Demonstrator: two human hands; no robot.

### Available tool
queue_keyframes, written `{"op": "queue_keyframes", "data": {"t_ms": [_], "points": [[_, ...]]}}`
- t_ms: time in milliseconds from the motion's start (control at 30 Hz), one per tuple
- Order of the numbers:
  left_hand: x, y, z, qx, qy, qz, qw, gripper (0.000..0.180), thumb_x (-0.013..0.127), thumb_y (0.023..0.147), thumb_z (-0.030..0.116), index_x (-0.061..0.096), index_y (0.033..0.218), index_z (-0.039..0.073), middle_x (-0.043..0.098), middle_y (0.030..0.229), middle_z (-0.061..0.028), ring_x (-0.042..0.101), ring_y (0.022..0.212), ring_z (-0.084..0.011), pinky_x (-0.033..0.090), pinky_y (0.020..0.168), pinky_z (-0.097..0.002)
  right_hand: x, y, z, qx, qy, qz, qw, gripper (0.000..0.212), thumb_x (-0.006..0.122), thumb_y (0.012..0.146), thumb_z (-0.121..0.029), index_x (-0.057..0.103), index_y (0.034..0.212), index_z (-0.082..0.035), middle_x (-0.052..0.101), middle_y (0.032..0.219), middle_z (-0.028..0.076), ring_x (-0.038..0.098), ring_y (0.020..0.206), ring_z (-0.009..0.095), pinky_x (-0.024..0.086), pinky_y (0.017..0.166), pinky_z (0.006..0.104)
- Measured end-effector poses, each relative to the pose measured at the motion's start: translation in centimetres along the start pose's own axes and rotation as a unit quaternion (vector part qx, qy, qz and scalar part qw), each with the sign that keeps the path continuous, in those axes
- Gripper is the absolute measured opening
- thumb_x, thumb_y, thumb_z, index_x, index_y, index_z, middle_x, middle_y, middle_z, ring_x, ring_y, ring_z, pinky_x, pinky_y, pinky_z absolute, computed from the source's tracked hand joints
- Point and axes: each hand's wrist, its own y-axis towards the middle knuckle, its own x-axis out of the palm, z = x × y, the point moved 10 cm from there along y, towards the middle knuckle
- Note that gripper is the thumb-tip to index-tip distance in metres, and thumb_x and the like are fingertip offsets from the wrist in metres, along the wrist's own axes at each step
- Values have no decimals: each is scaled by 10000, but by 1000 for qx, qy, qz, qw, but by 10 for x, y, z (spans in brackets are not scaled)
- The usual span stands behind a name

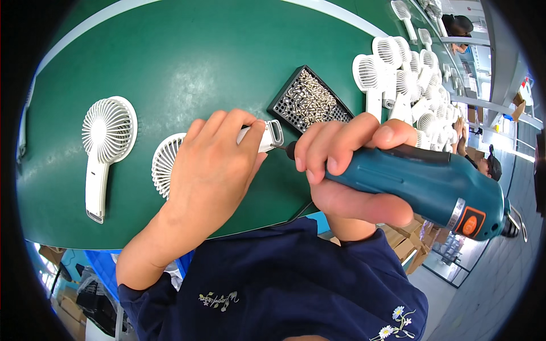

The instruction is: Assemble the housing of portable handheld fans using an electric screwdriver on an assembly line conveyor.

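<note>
Holds white hand fan (163,162) on green worktop (227,68) with left hand (213,162), fingers bent together over the handle (264,138). Grips teal electric screwdriver (398,184) with right hand (333,198), fingers curled around the body. Aims bit (280,146) at the handle's end, beside screw tray (282,109). Hides much of handle and grille behind left hand. Cannot confirm contact between bit and handle.
</note>
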Motion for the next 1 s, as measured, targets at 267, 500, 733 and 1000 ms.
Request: {"op": "queue_keyframes", "data": {"t_ms": [267,500,733,1000], "points": [[14,11,-3,47,34,-128,990,430,738,745,143,621,1148,45,615,1088,-83,578,1002,-271,443,868,-388,-67,-21,-41,-100,10,218,971,687,395,894,-712,391,1209,-101,468,726,32,439,427,122,417,384,271],[-33,181,-89,69,243,33,967,463,680,819,164,569,1258,67,593,1259,-143,567,1149,-318,463,949,-430,-69,-54,-42,-51,-14,287,956,635,401,905,-693,388,1167,-115,440,689,5,405,398,91,395,356,240],[-126,50,-80,-84,249,32,964,527,671,882,305,511,1319,59,587,1256,-161,575,1159,-326,466,963,-396,-83,-62,-56,-86,-42,253,963,679,487,853,-707,367,1167,-117,465,714,20,443,416,114,428,392,266],[-78,-127,-104,-268,4,-38,963,975,817,733,166,190,1467,29,629,769,-125,622,639,-243,493,605,-323,-92,-10,-53,-112,2,158,981,791,425,820,-804,448,1248,-139,474,726,25,427,427,116,391,398,284]]}}
